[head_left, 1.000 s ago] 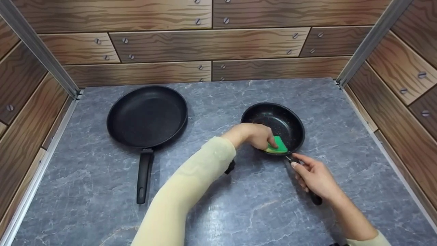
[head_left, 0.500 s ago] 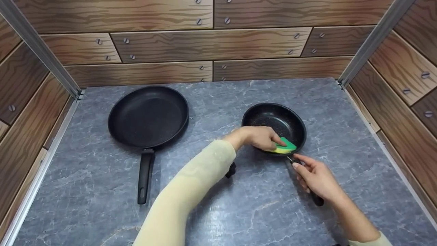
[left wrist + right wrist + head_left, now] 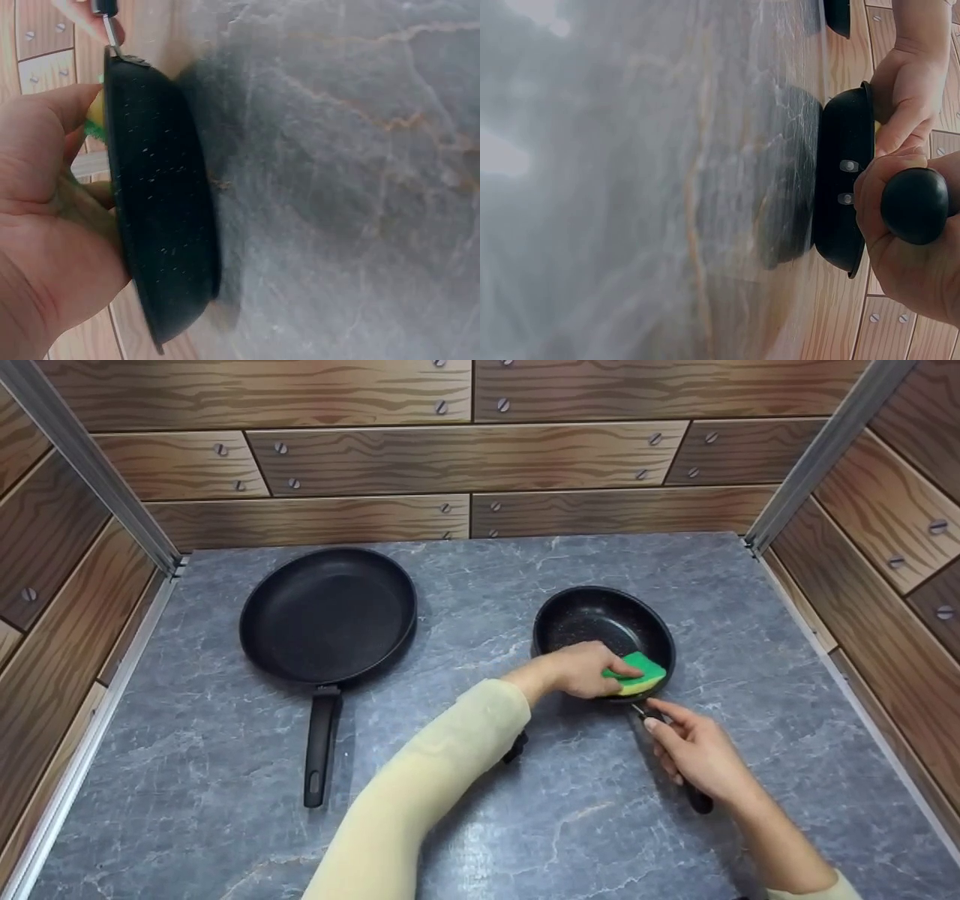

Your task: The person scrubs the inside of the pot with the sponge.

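Observation:
A small black frying pan (image 3: 589, 622) with a speckled surface sits on the right half of the table. Inside it, near the handle side, my left hand (image 3: 581, 669) grips a green and yellow sponge (image 3: 643, 671) against the pan. In the left wrist view the pan's outer wall (image 3: 161, 202) hides most of the sponge and the fingertips. My right hand (image 3: 694, 750) holds the pan's black handle (image 3: 699, 799), thumb on top. The right wrist view shows the handle's rounded end (image 3: 915, 206) protruding from that hand.
A larger black frying pan (image 3: 330, 615) lies on the left, its handle (image 3: 319, 750) pointing toward the front. The grey marbled tabletop (image 3: 480, 607) is bounded by wood-patterned walls (image 3: 465, 457) at the back and sides, with metal posts at the corners.
My left hand has slid the sponge rightward along the inside of the small pan's near side. The right hand keeps its hold on the handle, and both pans stay in place.

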Available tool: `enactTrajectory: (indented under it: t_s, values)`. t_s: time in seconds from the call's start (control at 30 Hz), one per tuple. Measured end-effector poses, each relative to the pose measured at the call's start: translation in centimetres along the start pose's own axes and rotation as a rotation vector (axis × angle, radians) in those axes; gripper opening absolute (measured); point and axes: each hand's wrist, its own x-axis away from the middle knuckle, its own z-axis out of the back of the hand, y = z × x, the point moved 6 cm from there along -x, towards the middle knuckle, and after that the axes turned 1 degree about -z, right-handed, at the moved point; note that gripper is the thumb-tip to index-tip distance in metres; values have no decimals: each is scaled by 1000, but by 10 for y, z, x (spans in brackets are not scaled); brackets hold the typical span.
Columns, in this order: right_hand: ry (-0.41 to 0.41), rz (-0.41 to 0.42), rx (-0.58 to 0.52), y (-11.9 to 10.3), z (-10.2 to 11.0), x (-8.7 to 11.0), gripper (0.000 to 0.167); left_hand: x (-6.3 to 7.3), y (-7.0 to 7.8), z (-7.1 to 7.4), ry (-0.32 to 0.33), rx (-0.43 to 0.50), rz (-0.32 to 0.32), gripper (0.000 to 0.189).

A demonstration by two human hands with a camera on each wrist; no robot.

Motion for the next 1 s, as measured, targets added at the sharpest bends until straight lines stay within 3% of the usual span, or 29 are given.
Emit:
enactTrajectory:
  t_s: [0.53, 1.0]
  values:
    - [-6, 5, -21, 1, -1, 1, 53, -16, -11, -1, 184, -314, 163, 45]
    - [-5, -10, -17, 1, 0, 2, 54, -20, -24, 4, 258, -494, 332, 43]
